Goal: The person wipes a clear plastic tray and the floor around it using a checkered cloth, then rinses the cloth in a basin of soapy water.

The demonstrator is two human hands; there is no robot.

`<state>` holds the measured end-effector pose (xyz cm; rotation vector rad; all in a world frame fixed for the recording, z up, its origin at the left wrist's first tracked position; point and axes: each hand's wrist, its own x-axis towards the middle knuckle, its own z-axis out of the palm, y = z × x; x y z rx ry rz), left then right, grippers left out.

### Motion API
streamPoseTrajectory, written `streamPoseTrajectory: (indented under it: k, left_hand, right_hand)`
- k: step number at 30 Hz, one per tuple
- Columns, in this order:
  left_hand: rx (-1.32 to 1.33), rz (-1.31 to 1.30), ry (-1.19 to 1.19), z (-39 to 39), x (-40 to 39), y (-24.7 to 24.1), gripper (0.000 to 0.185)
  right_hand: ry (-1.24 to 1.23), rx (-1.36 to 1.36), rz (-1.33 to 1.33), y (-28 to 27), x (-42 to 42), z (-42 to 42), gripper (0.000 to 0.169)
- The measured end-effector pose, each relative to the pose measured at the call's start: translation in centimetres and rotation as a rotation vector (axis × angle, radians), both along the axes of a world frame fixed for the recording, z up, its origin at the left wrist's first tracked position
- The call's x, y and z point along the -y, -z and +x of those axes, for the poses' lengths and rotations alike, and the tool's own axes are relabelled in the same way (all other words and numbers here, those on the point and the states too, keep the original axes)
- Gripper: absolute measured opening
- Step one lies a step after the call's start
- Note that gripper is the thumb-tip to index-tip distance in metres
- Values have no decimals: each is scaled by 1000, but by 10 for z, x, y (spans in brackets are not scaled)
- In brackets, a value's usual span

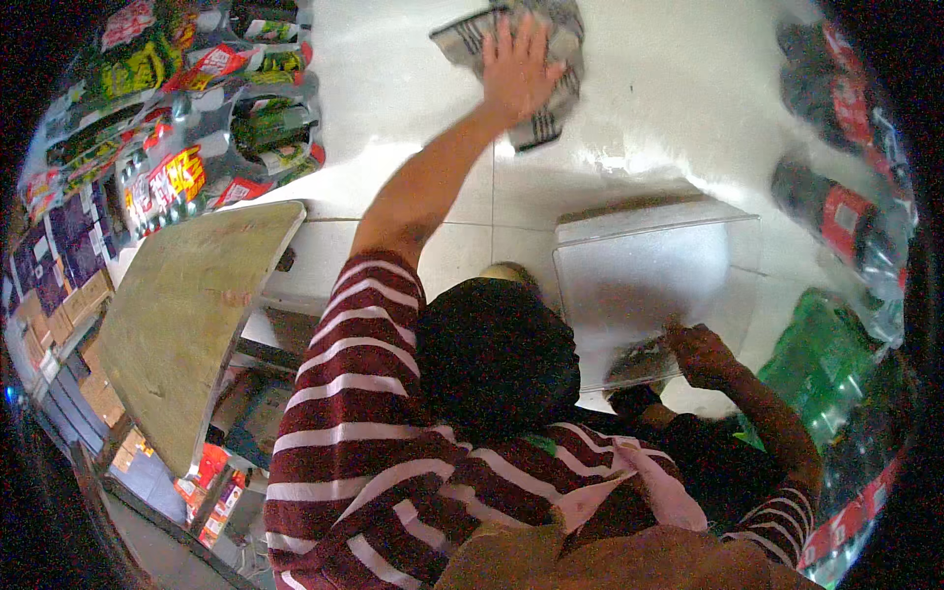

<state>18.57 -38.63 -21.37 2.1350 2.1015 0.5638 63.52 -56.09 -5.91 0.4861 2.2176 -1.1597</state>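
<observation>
My left hand [520, 74] lies spread on a grey checked cloth [542, 133], pressing it against the pale tiled floor [398, 96]. The fingers are apart and the hand looks slightly blurred. Lower right, my right hand [704, 358] grips the near edge of a clear plastic panel or shallow bin [641, 273]; which of the two I cannot tell. Floor and part of a shoe show through the plastic. My dark-clad knee [498, 361] covers the middle, with the tip of a shoe [512, 273] beyond it.
Shrink-wrapped bottle packs [273, 125] line the left. Dark bottles with red labels [848, 221] and a green plastic-wrapped pack [818, 354] stand on the right. A worn flat board [192, 332] juts in at lower left, near cardboard cartons [81, 295].
</observation>
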Motion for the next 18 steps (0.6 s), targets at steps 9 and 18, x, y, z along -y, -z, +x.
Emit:
streamPoseTrajectory:
  k: [9,18]
  left_hand:
    - [-35,-353,-31,33,152,-34,74]
    - [-144,-70,-329,-14,16,3,75]
  right_hand:
    - [-170,-143,103,-2,-2,1,39]
    - [-94,-49,-24,-1,-5,2,42]
